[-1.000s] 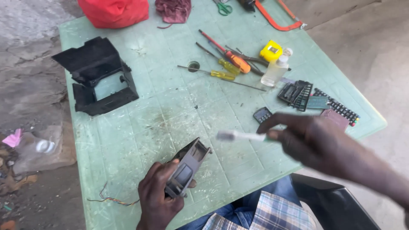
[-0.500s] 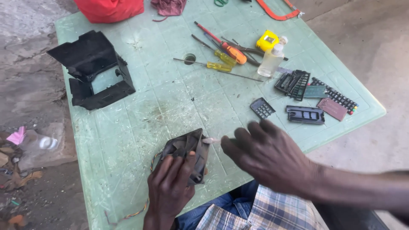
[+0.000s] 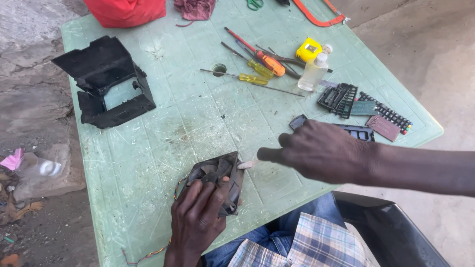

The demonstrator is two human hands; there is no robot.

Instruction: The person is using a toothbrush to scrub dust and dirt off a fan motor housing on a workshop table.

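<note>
My left hand [image 3: 198, 220] grips a small black fan [image 3: 217, 175] with coloured wires [image 3: 148, 254], held tilted at the table's near edge. My right hand [image 3: 321, 151] holds a thin white stick [image 3: 247, 163] between its fingers, with the stick's tip touching the fan's right side. Most of the stick is hidden under my fingers.
The pale green plastic table [image 3: 208, 118] carries a black plastic housing [image 3: 106, 81] at the left, screwdrivers [image 3: 257, 64], a clear bottle [image 3: 314, 73], a yellow tape measure [image 3: 308, 49], and dark circuit parts [image 3: 366, 111] at the right. A red bag [image 3: 126, 10] lies at the back. A black chair [image 3: 391, 237] is at lower right.
My right hand has moved in from the right with the white stick and brought its tip against the fan. My left hand has turned the fan and shifted its grip.
</note>
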